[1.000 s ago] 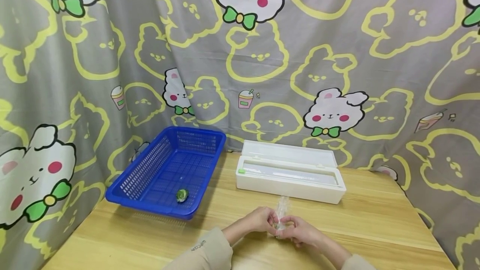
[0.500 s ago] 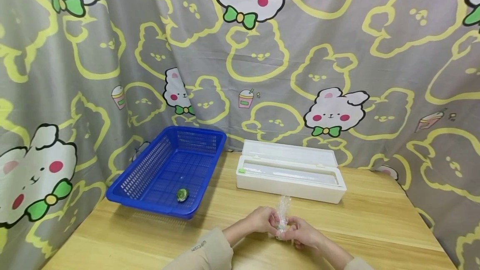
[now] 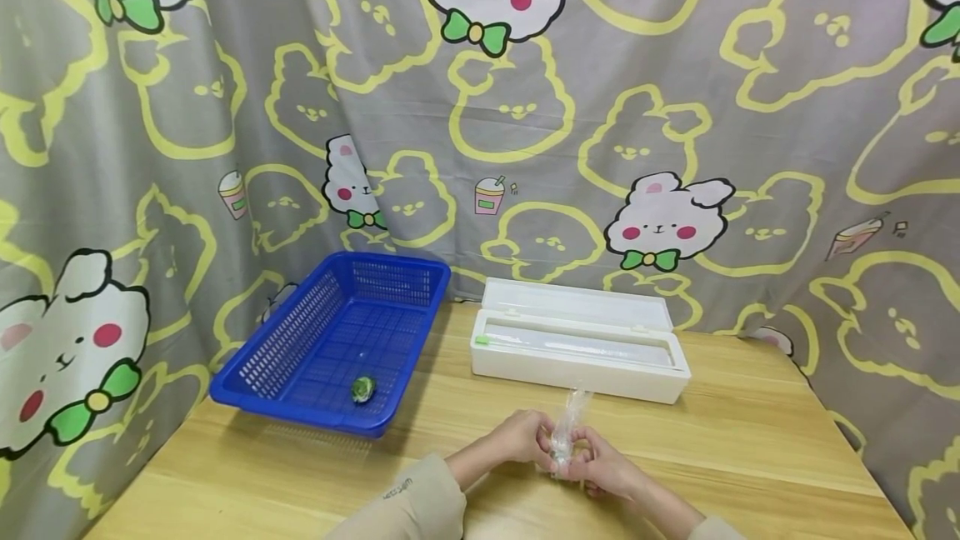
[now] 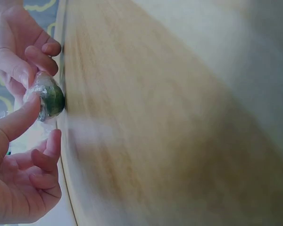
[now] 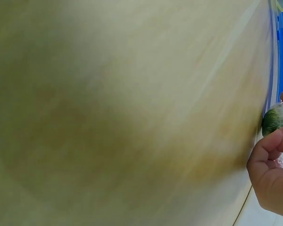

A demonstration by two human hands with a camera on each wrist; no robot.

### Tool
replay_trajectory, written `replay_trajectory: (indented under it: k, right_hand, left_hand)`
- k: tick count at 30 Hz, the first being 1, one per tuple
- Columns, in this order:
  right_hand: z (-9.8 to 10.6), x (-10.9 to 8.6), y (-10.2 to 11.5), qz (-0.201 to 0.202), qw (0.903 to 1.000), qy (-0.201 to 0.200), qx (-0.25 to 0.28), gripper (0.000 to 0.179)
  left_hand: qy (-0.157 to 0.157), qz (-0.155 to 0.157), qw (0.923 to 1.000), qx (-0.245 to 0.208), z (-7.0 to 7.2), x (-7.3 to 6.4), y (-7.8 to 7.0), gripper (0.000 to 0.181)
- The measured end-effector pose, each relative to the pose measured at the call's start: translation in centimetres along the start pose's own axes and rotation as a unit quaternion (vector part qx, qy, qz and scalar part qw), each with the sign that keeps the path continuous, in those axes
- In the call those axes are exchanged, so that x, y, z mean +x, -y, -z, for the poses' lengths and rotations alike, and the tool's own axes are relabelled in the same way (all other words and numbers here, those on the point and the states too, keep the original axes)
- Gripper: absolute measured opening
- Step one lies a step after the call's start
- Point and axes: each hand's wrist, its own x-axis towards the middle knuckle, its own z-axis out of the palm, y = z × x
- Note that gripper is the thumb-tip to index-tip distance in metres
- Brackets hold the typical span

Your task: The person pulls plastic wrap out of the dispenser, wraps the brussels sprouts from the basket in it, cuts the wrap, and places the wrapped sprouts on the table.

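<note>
Both hands meet over the wooden table around a small round green vegetable wrapped in cling film. My left hand pinches it from the left, thumb against the film. From the right, my right hand pinches the same bundle with thumb and fingers. A gathered tail of clear cling film sticks up and away between the hands. In the right wrist view the dark green side of the vegetable shows just beyond the fingertips. The head view has it mostly hidden by fingers and film.
A blue plastic basket stands at the left, with one small green round vegetable near its front corner. Behind the hands is a white cling film box, lid raised, film roll inside. A patterned curtain hangs behind the table.
The film tail has become longer and leans more to the right. Both hands stay around the bundle with small finger shifts. Basket and box stay put.
</note>
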Motion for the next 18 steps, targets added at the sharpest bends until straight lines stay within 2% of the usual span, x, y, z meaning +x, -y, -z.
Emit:
replay_trajectory:
  k: [8, 14, 18]
  right_hand:
    - [-0.26, 0.05, -0.04, 0.001, 0.9994, -0.034, 0.004, 0.065]
    - [-0.42, 0.22, -0.02, 0.037, 0.9981, -0.049, -0.004, 0.057]
    - [-0.85, 0.25, 0.08, 0.035, 0.9958, -0.084, -0.011, 0.054]
  left_hand:
    - [-0.014, -0.013, 0.9998, -0.002, -0.12, 0.26, 0.32, 0.034]
    - [-0.025, -0.038, 0.9988, 0.021, -0.14, 0.34, 0.36, 0.024]
    - [-0.032, -0.050, 0.9972, 0.044, -0.07, 0.43, 0.33, 0.019]
